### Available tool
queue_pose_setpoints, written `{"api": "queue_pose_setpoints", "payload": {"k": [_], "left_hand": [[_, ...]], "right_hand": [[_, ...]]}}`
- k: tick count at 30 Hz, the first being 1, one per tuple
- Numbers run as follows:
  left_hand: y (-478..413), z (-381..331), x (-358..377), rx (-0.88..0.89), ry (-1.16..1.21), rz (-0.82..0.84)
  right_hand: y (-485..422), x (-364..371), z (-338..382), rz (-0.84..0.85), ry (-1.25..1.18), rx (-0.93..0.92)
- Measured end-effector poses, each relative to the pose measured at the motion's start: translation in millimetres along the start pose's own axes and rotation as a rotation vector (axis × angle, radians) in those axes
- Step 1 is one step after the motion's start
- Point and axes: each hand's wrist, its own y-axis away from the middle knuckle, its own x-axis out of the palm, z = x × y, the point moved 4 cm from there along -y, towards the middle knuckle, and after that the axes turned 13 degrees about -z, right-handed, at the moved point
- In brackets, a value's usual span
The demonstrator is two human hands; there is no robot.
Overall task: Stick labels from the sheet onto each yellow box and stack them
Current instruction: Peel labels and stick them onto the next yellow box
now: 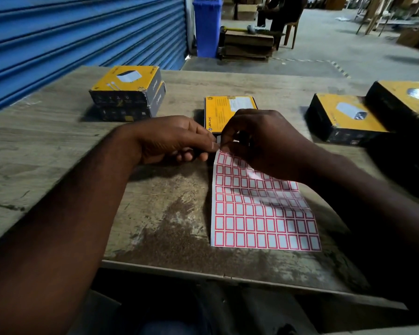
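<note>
Both hands, left hand and right hand, pinch the red-bordered white paper label sheet at its far corner (likely peeling one), directly before the flat yellow cardboard box.

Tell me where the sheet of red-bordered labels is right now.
In the head view, the sheet of red-bordered white labels lies right of centre on the worn wooden table, its top corner pinched by both hands, just before the single yellow box.

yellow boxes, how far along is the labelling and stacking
Done, it seems: two boxes sit stacked at the far left, though no label shows on them from here. In hand: both hands, left hand and right hand, pinch the top corner of the label sheet, peeling a label, with one box lying just beyond them. Left: that box and two boxes at right are not stacked.
</note>
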Motion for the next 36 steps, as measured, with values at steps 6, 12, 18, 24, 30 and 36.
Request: {"api": "queue_pose_setpoints", "payload": {"k": [6, 12, 18, 24, 30, 36], "left_hand": [[-3, 0, 8, 0.107, -0.145, 0.073], [-4, 0, 8, 0.109, -0.210, 0.039], [-5, 0, 9, 0.104, -0.200, 0.039], [-4, 0, 11, 0.094, -0.215, 0.030], [-3, 0, 11, 0.077, -0.230, 0.026], [0, -4, 13, 0.083, -0.252, 0.006]], "right_hand": [[0, 3, 1, 0.008, -0.043, 0.017], [1, 4, 2, 0.033, -0.104, 0.060], [1, 3, 1, 0.055, -0.043, 0.003], [1, 1, 4, 0.050, -0.017, -0.064], [3, 3, 1, 0.068, -0.093, 0.023], [1, -3, -1, 0.067, -0.128, 0.076]]}}
